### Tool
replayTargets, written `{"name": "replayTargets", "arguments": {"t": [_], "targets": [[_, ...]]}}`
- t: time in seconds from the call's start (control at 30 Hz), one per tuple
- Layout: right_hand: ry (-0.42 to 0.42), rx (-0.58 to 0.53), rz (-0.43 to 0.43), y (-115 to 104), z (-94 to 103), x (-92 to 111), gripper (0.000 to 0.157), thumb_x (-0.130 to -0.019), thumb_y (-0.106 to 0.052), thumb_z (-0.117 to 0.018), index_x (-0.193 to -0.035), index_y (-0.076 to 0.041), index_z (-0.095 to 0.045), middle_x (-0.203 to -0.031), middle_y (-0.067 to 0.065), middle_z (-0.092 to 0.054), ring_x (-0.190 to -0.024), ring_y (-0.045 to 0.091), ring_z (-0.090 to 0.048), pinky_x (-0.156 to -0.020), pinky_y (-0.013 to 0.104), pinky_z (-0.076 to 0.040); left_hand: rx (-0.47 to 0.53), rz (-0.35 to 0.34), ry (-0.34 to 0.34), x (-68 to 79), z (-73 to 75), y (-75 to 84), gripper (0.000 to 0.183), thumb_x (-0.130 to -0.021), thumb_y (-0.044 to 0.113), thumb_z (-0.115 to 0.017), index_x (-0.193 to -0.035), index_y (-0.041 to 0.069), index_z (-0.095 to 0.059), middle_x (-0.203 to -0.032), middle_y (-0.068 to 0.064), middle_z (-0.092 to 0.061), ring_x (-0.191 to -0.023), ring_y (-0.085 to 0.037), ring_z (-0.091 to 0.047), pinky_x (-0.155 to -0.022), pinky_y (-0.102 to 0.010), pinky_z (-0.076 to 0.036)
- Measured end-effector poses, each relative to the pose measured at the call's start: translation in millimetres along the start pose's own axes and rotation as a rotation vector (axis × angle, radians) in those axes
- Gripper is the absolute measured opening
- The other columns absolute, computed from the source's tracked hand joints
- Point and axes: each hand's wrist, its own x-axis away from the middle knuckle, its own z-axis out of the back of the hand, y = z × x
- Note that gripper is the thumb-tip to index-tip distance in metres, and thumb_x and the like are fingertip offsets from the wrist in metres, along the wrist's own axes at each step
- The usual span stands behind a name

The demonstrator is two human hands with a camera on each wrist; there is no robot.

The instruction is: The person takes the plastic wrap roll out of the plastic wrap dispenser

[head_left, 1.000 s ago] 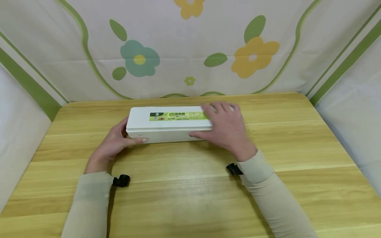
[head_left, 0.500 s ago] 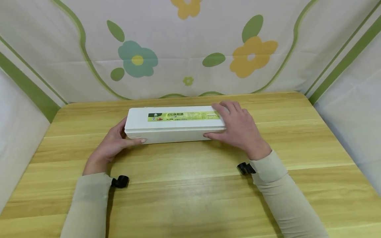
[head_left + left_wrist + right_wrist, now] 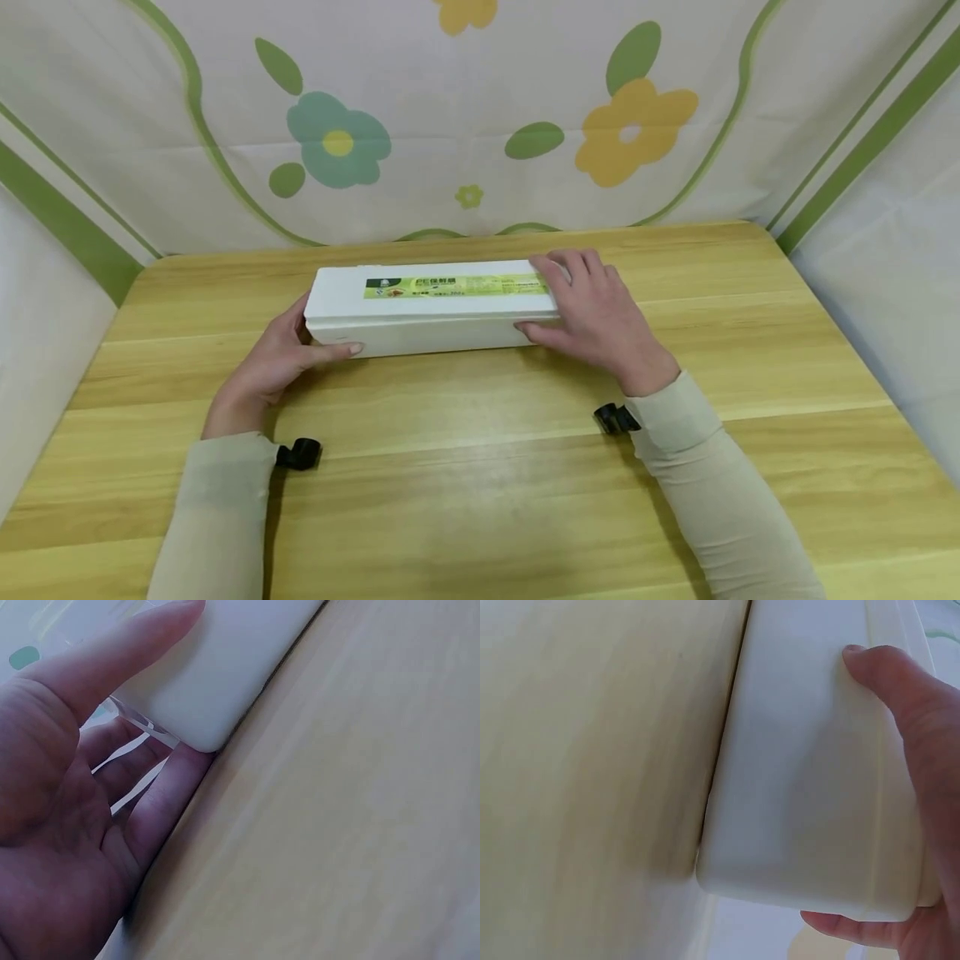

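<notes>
A long white cling film box [image 3: 435, 335] lies near the table's back edge, its lid on top. A green and yellow label [image 3: 453, 287] marked "PE" runs along the lid. My left hand [image 3: 270, 358] holds the left end, thumb against the front wall and fingers around behind. My right hand [image 3: 600, 321] grips the other end from above, its thumb on the front and its fingers over the lid. In the right wrist view, the thumb presses the box's smooth side [image 3: 802, 765]. Whatever is inside the box is hidden.
The wood-grain table [image 3: 465, 467] spreads toward the front and both sides. Behind it hangs a pale curtain [image 3: 450, 100] printed with flowers and leaves. Similar cloth [image 3: 900, 275] closes off the right side. A small black camera mount [image 3: 300, 454] sits at the left cuff.
My right hand has slid right along the box toward its end, uncovering more of the label. The left hand keeps its hold. The whole view has shifted slightly.
</notes>
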Motion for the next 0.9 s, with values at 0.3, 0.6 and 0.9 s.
{"name": "replayTargets", "arguments": {"t": [0.3, 0.6, 0.9], "targets": [[-0.016, -0.001, -0.005, -3, 2.7, -1, 0.089, -0.084, -0.054, -0.082, -0.152, -0.005, -0.051, -0.140, 0.024, -0.061, -0.124, 0.046, -0.060, -0.084, 0.061, -0.058, 0.000, 0.017, 0.004, 1.3, 0.4, 2.1, 0.093, -0.089, 0.014, -0.090, -0.166, 0.030, -0.039, -0.141, 0.005, -0.061, -0.126, -0.014, -0.057, -0.101, -0.017, -0.047], [-0.034, 0.056, -0.129, -15, -3.0, -8, 0.094, -0.074, -0.074, -0.079, -0.138, -0.009, -0.057, -0.135, 0.020, -0.063, -0.123, 0.044, -0.062, -0.080, 0.060, -0.061, -0.002, 0.025, 0.009, 0.5, -1.2, 0.8, 0.094, -0.088, 0.015, -0.091, -0.165, 0.032, -0.040, -0.142, 0.005, -0.061, -0.127, -0.014, -0.056, -0.102, -0.017, -0.046], [0.024, 0.100, -0.081, -11, -9.2, -12, 0.094, -0.076, -0.082, -0.078, -0.143, -0.019, -0.059, -0.133, 0.014, -0.067, -0.122, 0.043, -0.063, -0.072, 0.059, -0.061, 0.005, -0.008, 0.014, 0.0, -1.7, -3.8, 0.092, -0.089, 0.014, -0.091, -0.165, 0.030, -0.042, -0.139, 0.005, -0.063, -0.126, -0.014, -0.058, -0.101, -0.018, -0.048]]}}
